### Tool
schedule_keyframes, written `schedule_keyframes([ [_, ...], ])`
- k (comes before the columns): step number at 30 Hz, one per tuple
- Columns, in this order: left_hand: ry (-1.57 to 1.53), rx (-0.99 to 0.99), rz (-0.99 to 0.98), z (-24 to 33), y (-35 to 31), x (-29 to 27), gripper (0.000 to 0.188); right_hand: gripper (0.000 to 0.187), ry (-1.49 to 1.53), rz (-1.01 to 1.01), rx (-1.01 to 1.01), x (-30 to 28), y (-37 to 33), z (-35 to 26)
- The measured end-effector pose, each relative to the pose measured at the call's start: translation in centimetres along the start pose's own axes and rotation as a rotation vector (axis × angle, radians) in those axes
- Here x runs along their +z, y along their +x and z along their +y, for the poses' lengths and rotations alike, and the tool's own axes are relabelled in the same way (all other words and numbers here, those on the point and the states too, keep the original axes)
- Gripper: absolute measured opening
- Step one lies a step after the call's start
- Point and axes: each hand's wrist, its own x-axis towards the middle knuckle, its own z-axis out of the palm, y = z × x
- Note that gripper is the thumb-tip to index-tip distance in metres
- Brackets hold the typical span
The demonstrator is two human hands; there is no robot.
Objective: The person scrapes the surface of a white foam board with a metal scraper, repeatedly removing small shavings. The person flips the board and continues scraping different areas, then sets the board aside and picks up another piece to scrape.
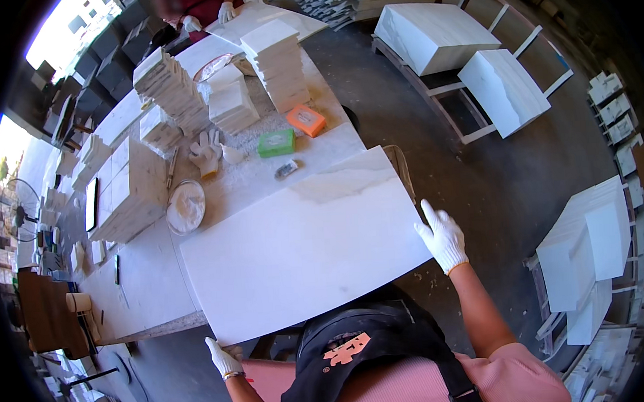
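Observation:
A large white marble slab with faint grey veining lies tilted across the near part of the worktable, its near edge reaching out towards my body. At its near left corner, my left hand in a white knit glove is closed on the edge, some of its fingers hidden below the stone. My right hand, gloved alike, is at the slab's right edge with fingers stretched out and apart, the thumb side against or very near the stone. Beyond the slab's far edge lie a green box, an orange box and a small dark-and-white object.
Stacks of marble tiles and a plate of white powder stand on the worktable. A phone rests on a block pile at left. Across the table are another person's gloved hands. Marble slabs on racks stand at right.

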Motion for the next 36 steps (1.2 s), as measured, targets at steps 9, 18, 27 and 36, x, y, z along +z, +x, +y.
schedule_keyframes([
  [9, 0.107, -0.046, -0.158, 1.5, -1.3, 0.3, 0.083, 0.074, -0.212, 0.267, -0.242, 6.9, 8.2, -9.2],
  [18, -0.147, -0.139, -0.314, 1.5, -1.9, -0.5, 0.084, 0.079, -0.172, 0.051, -0.839, 13.5, 6.4, -36.2],
  [27, -0.100, -0.163, -0.448, 3.8, -2.7, 0.4, 0.084, 0.074, -0.091, -0.228, -1.110, 16.0, 0.0, -52.1],
  [36, 0.184, -0.086, -0.097, 6.4, -0.9, -0.2, 0.062, 0.068, -0.119, -0.350, -1.398, 15.0, -5.4, -46.3],
])
